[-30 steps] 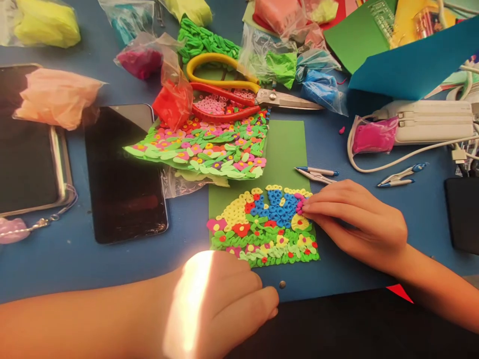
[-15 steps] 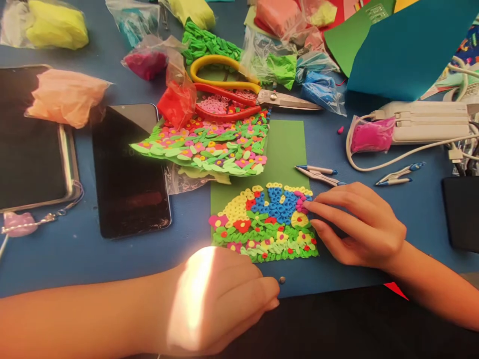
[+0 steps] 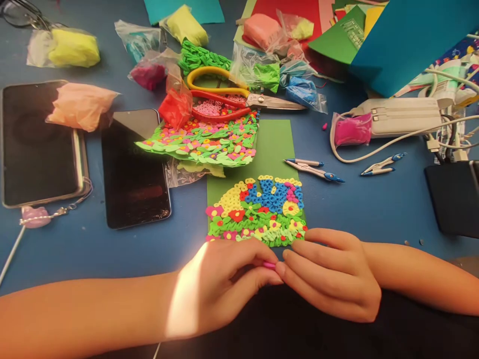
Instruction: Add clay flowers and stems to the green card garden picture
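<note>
Between the thumb and fingers of my left hand point(image 3: 239, 279) is a small strip of pink modelling clay point(image 3: 269, 265). My right hand point(image 3: 333, 274) meets it, thumb and fingertips closed at the strip's right end. Just beyond both hands lies a clay picture point(image 3: 262, 214), covered with small pressed pieces: yellow and blue rings, green leaves, red and pink flowers. A cluster of pink bits point(image 3: 291, 192) sits in its upper right part. The picture rests on a green sheet point(image 3: 277, 144), which shows behind it. My left hand's fingers overlap the picture's near edge.
Scissors point(image 3: 277, 101) lie across a second, flowered clay panel point(image 3: 213, 144). Bagged clay, such as an orange lump point(image 3: 80, 104) and a magenta one point(image 3: 352, 129), surrounds them. A phone point(image 3: 134, 174) lies left, two compasses point(image 3: 314, 170) right, near a white charger point(image 3: 407, 117) with cables.
My right hand has left the picture's pink cluster and come down toward me to meet my left hand. My left hand has turned, showing the pink clay in its fingers. The view has shifted slightly.
</note>
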